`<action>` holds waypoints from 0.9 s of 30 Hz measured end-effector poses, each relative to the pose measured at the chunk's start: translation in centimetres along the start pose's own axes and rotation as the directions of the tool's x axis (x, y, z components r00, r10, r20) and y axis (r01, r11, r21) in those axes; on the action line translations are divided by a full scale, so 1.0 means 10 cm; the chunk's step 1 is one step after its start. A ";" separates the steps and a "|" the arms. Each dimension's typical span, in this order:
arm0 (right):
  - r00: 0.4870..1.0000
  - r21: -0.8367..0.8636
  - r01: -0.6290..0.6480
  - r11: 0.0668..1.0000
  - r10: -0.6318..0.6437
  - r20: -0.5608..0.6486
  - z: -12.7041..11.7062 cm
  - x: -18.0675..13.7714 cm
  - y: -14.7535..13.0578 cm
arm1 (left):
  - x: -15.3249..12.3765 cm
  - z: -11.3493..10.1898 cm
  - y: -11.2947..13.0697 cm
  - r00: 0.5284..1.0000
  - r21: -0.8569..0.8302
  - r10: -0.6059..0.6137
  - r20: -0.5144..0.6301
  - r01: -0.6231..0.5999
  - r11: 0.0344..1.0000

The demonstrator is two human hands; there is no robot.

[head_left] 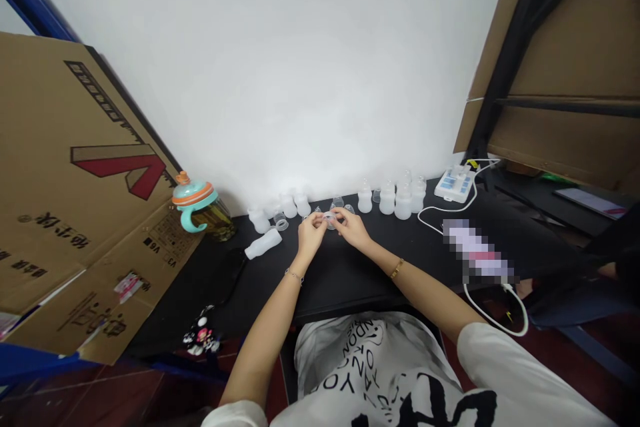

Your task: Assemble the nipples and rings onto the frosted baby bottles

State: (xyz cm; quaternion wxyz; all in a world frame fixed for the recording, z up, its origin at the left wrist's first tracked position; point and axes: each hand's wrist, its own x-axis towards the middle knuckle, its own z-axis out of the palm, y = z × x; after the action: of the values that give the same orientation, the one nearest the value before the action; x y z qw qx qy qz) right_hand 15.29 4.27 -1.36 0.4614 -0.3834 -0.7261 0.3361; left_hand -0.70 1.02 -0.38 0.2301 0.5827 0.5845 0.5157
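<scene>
Here, your left hand [311, 234] and right hand [353, 227], both curled nearly closed, pinch a clear piece [329, 216] between them, one from each side. You have it toward the back edge of the surface [340, 274]; it looks rounded, colourless and see-through, its finer detail too small to tell.

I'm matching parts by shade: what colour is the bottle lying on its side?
The lying bottle is milky white, seen in the head view.
</scene>
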 end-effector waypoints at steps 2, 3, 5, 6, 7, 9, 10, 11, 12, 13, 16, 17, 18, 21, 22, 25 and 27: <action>1.000 0.002 -0.001 1.000 0.001 0.003 0.00 0.00 0.00 | 0.00 0.00 0.00 1.000 0.010 0.005 -0.008 -0.005 1.000; 1.000 0.002 -0.003 1.000 0.003 0.003 0.00 0.00 0.01 | 0.00 0.00 -0.01 1.000 0.015 0.009 -0.009 -0.009 1.000; 1.000 0.003 -0.009 1.000 0.009 0.004 0.00 0.00 0.01 | 0.01 0.00 -0.02 1.000 0.027 0.020 -0.012 -0.019 0.999; 1.000 0.002 -0.011 1.000 0.011 0.004 0.00 0.00 0.01 | 0.01 -0.01 -0.03 1.000 0.033 0.026 -0.015 -0.025 0.999; 1.000 0.002 -0.012 1.000 0.012 0.005 0.00 0.00 0.01 | 0.01 -0.01 -0.04 0.999 0.038 0.031 -0.020 -0.031 0.999; 1.000 0.002 -0.013 1.000 0.013 0.011 -0.01 0.00 0.00 | 0.01 -0.01 -0.04 0.999 0.041 0.040 -0.028 -0.039 0.998; 1.000 0.001 -0.014 1.000 0.014 0.012 -0.01 0.00 0.00 | 0.01 -0.01 -0.05 0.999 0.041 0.042 -0.029 -0.040 0.998; 1.000 -0.001 -0.014 1.000 0.014 0.013 -0.01 0.00 0.00 | 0.01 -0.01 -0.05 0.999 0.041 0.043 -0.029 -0.042 0.998; 1.000 -0.003 -0.014 1.000 0.014 0.013 -0.01 0.00 0.00 | 0.01 -0.01 -0.04 0.999 0.042 0.044 -0.028 -0.042 0.998; 1.000 -0.006 -0.013 1.000 0.013 0.014 -0.01 0.00 -0.01 | 0.01 -0.01 -0.04 0.999 0.044 0.044 -0.027 -0.043 0.998; 1.000 -0.020 -0.009 1.000 0.009 0.013 -0.01 0.00 0.00 | 0.00 -0.02 -0.03 0.998 0.055 0.047 -0.028 -0.046 0.997; 1.000 -0.025 -0.009 1.000 0.009 0.011 -0.01 0.00 0.00 | 0.00 -0.02 -0.02 0.998 0.059 0.048 -0.029 -0.046 0.997; 1.000 -0.028 -0.009 1.000 0.010 0.009 -0.01 0.00 0.00 | 0.00 -0.02 -0.02 0.998 0.062 0.049 -0.030 -0.047 0.997; 1.000 -0.021 -0.006 1.000 0.006 0.013 -0.01 0.00 0.01 | -0.02 -0.02 0.00 0.998 0.070 0.052 -0.032 -0.049 0.996; 1.000 -0.018 -0.004 1.000 0.004 0.014 -0.01 0.00 0.01 | -0.02 -0.02 0.00 0.998 0.074 0.053 -0.032 -0.051 0.996; 1.000 -0.015 0.000 1.000 0.000 0.012 -0.01 0.00 0.01 | -0.03 -0.03 0.01 0.998 0.083 0.053 -0.033 -0.051 0.995; 1.000 -0.016 -0.002 1.000 0.002 0.009 -0.01 0.00 0.02 | -0.03 -0.03 0.02 0.998 0.085 0.051 -0.032 -0.048 0.995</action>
State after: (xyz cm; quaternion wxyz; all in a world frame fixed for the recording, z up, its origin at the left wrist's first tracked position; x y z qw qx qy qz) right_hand 15.41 4.41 -1.51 0.4545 -0.3863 -0.7304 0.3327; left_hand -0.83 0.66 -0.23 0.1824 0.5971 0.5951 0.5059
